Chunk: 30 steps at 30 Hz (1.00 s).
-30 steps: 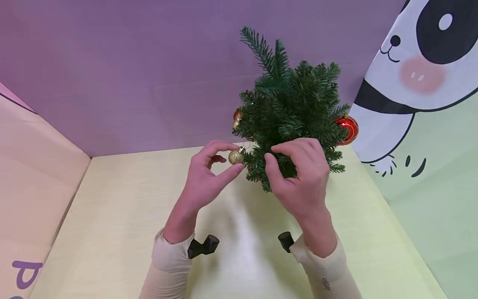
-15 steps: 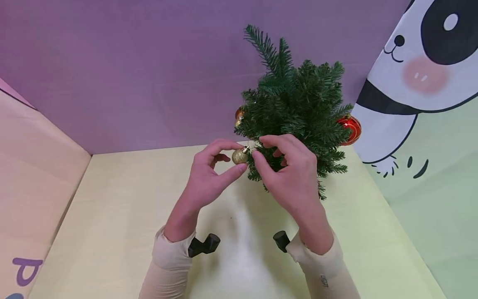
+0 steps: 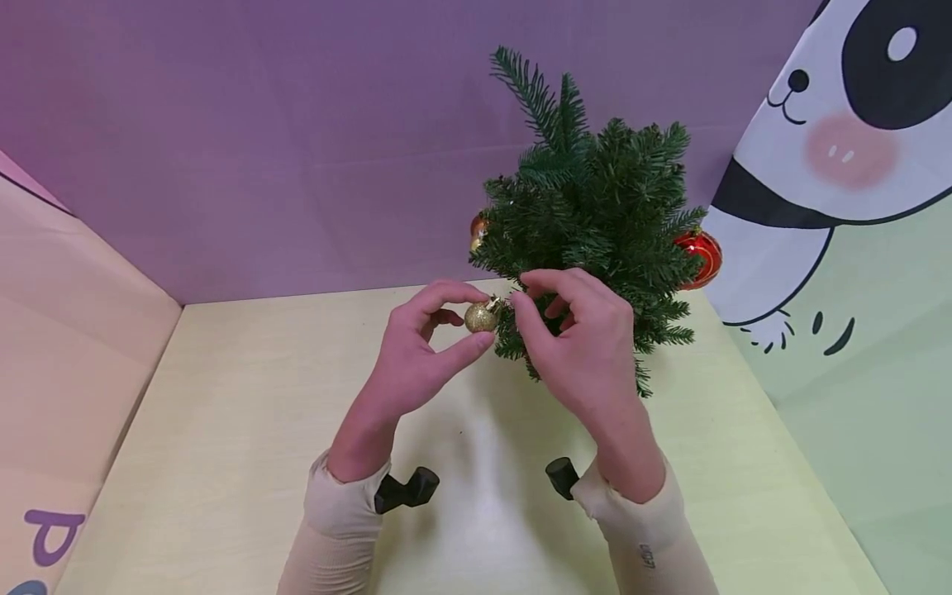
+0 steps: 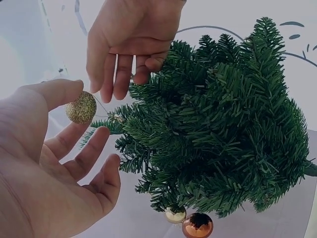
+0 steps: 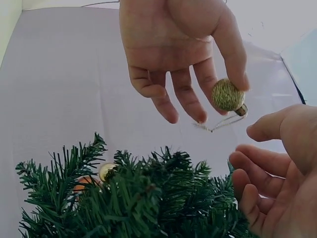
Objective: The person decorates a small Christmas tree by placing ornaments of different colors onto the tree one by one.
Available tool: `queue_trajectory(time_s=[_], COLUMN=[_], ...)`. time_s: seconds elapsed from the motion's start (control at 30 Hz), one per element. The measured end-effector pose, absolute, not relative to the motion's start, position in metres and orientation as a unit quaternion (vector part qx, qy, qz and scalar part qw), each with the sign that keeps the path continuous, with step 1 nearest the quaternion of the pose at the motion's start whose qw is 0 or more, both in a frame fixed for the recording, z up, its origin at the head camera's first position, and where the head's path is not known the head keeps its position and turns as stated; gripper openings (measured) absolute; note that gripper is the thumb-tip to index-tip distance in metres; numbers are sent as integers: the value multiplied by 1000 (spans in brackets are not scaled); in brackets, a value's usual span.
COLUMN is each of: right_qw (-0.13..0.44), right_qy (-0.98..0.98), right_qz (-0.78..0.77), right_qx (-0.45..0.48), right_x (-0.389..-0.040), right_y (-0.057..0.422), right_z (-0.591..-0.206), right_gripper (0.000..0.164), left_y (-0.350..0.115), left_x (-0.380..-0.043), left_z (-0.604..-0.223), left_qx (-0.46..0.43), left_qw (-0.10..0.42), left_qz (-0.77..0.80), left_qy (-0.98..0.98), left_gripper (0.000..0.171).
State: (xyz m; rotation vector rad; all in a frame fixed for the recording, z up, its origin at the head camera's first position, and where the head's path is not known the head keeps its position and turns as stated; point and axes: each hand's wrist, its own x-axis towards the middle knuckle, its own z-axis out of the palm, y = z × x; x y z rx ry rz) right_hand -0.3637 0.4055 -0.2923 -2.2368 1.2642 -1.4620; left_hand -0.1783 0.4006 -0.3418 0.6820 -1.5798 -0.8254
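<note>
A small gold glitter bauble (image 3: pixel 481 317) is pinched between the thumb and fingertip of my left hand (image 3: pixel 416 351). Its thin string loop (image 5: pixel 218 125) trails from the metal cap in the right wrist view. My right hand (image 3: pixel 583 339) is close beside the cap, fingers bent and thumb apart from the index finger (image 5: pixel 262 163), nothing between them. Behind both hands stands a small artificial Christmas tree (image 3: pixel 595 215); its lower left branches come right up to the bauble in the head view.
On the tree's right hangs a red bauble (image 3: pixel 699 258). A copper bauble (image 4: pixel 197 226) and a smaller gold one (image 4: pixel 175 214) hang on its other side. A purple wall (image 3: pixel 297 149) rises behind the pale table (image 3: pixel 245 430), with a panda-printed panel (image 3: pixel 840 165) at right.
My right hand has moved left, from in front of the tree to beside the bauble's cap. My left hand, still pinching the bauble, has shifted slightly right.
</note>
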Motion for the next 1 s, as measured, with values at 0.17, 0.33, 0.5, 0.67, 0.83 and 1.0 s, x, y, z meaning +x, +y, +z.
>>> queue_trajectory(time_s=[0.17, 0.33, 0.5, 0.67, 0.83, 1.0], right_qw=[142, 265, 380, 417, 438, 452], right_qy=[420, 434, 433, 434, 434, 420], right_qz=[-489, -444, -405, -416, -442, -474], right_qx=[-751, -738, -710, -682, -651, -628], right_x=[-367, -367, -363, -359, -354, -351], right_y=[411, 420, 419, 413, 410, 408], right_z=[-289, -286, -288, -292, -296, -300], right_gripper=[10, 18, 30, 29, 25, 20], left_y=[403, 404, 405, 403, 401, 400], left_x=[-178, -178, -177, -175, -174, -172], left_z=[-341, -341, -343, -347, -350, -352], left_qx=[276, 259, 249, 234, 234, 239], left_qw=[579, 585, 594, 599, 595, 599], left_qz=[-356, -356, -348, -351, -355, -347], left_qy=[-680, -680, -682, -681, -682, -681], left_gripper=[33, 33, 33, 31, 30, 32])
